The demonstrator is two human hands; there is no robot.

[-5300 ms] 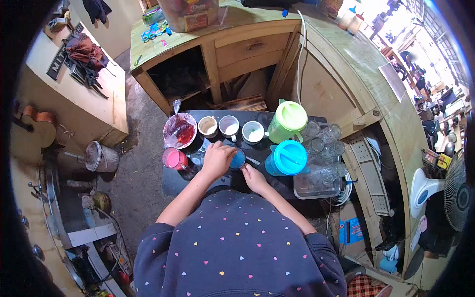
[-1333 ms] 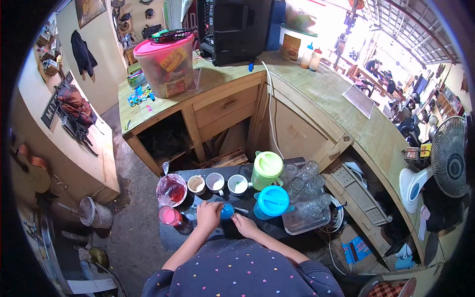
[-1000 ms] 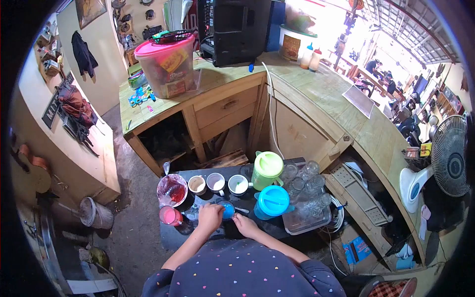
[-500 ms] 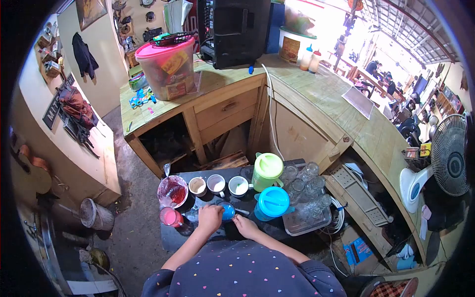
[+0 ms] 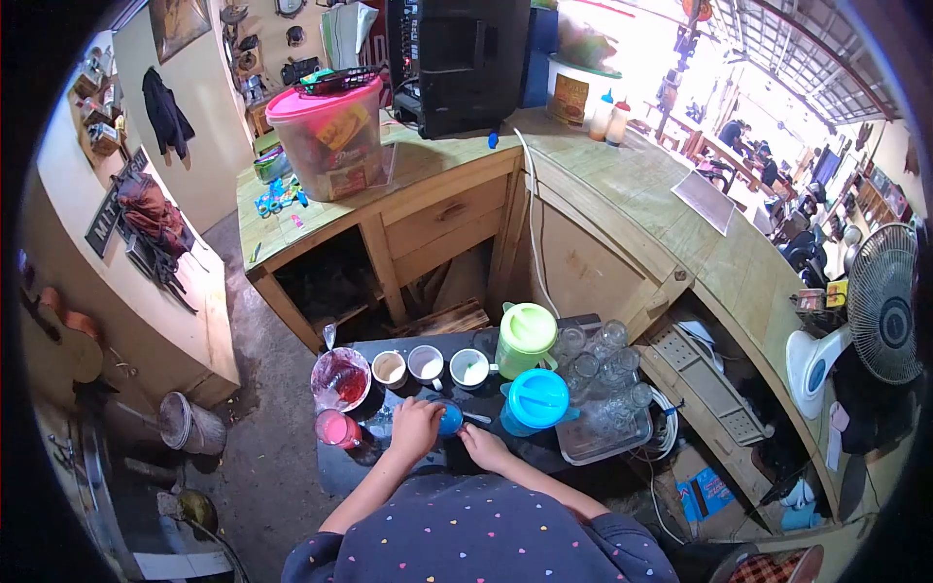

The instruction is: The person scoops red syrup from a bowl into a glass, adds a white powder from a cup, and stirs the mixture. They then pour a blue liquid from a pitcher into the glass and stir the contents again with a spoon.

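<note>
2 hands sit just left of the blue jug (image 5: 535,398). The left hand (image 5: 416,428) curls its fingers together around the small blue cup (image 5: 450,419), which stands on the dark table (image 5: 340,473) beside that jug. The right hand (image 5: 483,448) rests by a spoon (image 5: 477,418), and I cannot tell whether its fingers pinch it. Both hands have stayed put since 0.5 s ago.

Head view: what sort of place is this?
Probably a small drink stall: a wooden counter bends around a low table with cups, lidded jugs and a tray of glasses. The left hand holds a blue cup.
</note>
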